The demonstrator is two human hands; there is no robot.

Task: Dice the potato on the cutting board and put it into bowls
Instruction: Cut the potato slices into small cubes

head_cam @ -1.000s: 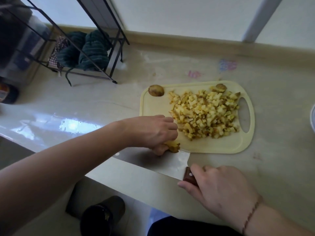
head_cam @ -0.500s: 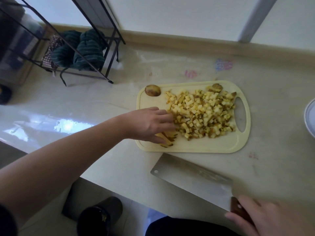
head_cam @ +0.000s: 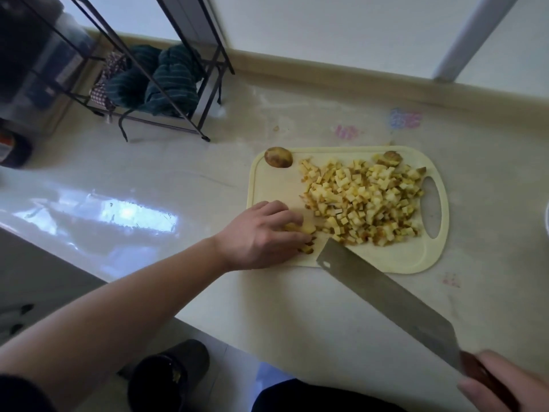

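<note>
A pale yellow cutting board (head_cam: 276,185) lies on the counter with a large heap of diced potato (head_cam: 365,200) on its right half. A potato end (head_cam: 278,157) sits at the board's far left corner, and another end (head_cam: 391,157) lies behind the heap. My left hand (head_cam: 261,236) rests at the board's near left corner, its fingers curled over a small stack of potato strips (head_cam: 303,230). My right hand (head_cam: 505,385) grips the brown handle of a cleaver (head_cam: 386,298), whose blade tip hovers by the board's near edge.
A black wire rack (head_cam: 166,84) holding dark green cloths (head_cam: 160,81) stands at the back left. A white dish rim (head_cam: 547,221) shows at the right edge. A dark bin (head_cam: 166,379) stands on the floor below the counter edge. The wall ledge runs behind.
My left hand carried the potato strips from the board's front edge onto the board. The cleaver first drew back to the right, then swung its tip in toward the board's near edge.
</note>
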